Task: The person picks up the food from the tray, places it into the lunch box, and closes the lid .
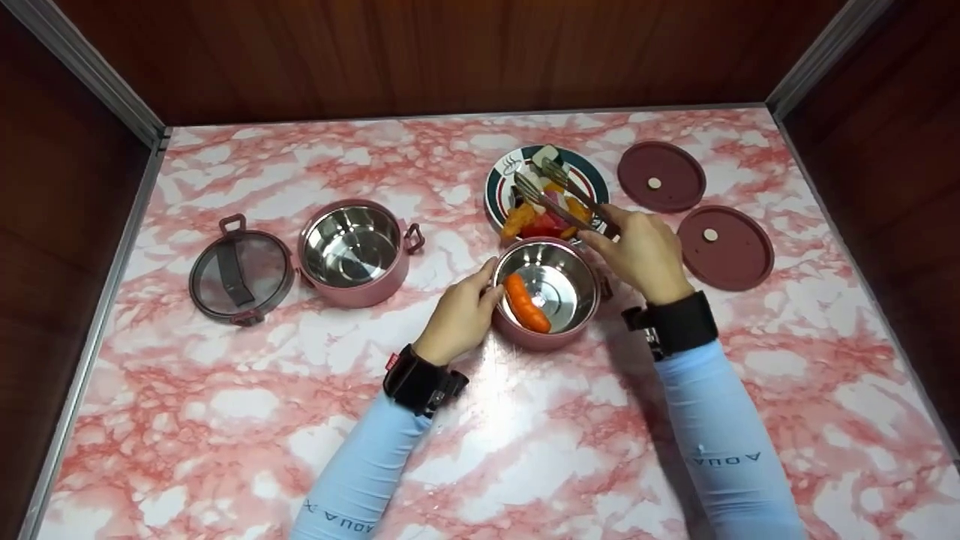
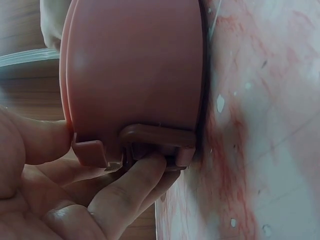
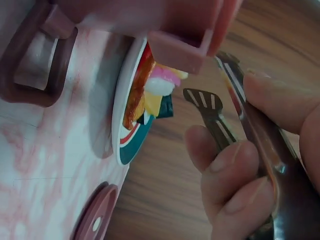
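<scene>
My left hand point(image 1: 459, 319) grips the side handle point(image 2: 160, 134) of a pink steel-lined pot point(image 1: 541, 343), thumb at the rim. Inside the pot lies an orange sausage-shaped piece point(image 1: 526, 304). Metal tongs point(image 3: 270, 165) are held in my right hand point(image 1: 646, 255), thumb on one arm and fingers curled round the other. Their slotted tips are spread apart over a plate point(image 1: 495, 187) of assorted food pieces, with nothing between them. On that plate, a golden fried piece point(image 1: 517, 223), a red piece point(image 1: 544, 225) and a pale green-edged piece point(image 1: 550, 154) show.
Left of my hands stands a second pink pot point(image 1: 364, 294). Beside it lies a lid point(image 1: 251, 277) with a dark see-through top and a strap handle. Two dark red round lids point(image 1: 664, 169) lie at the right. Wooden panels point(image 1: 465, 60) wall the marbled table point(image 1: 255, 420).
</scene>
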The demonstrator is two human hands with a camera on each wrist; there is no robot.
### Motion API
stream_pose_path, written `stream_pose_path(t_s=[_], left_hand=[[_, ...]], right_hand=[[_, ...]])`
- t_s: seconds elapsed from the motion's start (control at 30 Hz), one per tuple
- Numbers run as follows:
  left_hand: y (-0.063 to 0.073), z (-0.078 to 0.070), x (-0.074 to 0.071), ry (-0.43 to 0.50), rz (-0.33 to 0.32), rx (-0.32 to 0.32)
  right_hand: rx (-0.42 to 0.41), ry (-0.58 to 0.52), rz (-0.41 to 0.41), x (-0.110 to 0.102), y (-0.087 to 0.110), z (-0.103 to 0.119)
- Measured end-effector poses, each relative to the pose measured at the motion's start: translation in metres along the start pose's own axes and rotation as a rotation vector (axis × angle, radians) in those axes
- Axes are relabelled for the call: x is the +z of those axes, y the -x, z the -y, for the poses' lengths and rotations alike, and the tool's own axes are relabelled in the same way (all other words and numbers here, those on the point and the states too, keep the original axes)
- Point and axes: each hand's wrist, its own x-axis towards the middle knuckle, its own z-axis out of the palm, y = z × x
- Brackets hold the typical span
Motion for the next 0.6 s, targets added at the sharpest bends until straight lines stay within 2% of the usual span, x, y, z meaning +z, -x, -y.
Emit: stream_pose_path(t_s=[0.2,0.6], left_hand=[[-0.0001,-0.0011,-0.0012,0.002,0.005,-0.006],[-0.0007,-0.0006,-0.0010,-0.001,0.012,-0.012]], right_hand=[[-0.016,0.052,-0.009,0.0047,-0.0037,0.0050],[-0.061,0.076,-0.054,0.0034,-0.0021,0.0080]])
